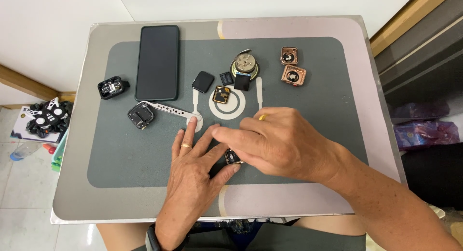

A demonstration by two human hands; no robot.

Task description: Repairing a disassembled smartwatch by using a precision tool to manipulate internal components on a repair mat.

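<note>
Step in hand: both hands meet over a small square gold-rimmed watch body (233, 157) near the mat's six o'clock edge; it looks like close bench work on that piece.
Left hand (193, 169): fingers spread flat on the grey rubber work mat (120, 154), thumb pressed to the watch body.
Right hand (275, 142): laid over the piece, fingers together; its grip is hidden.
Next move: judged to need a steady pinch so the small piece does not slip.
Twelve o'clock: black slab phone (157, 62), round metal speaker part (245, 63).
One o'clock: two copper-coloured square watch casings (291, 66).
Nine o'clock, off the table: white printed box (24, 128) under black parts.
</note>
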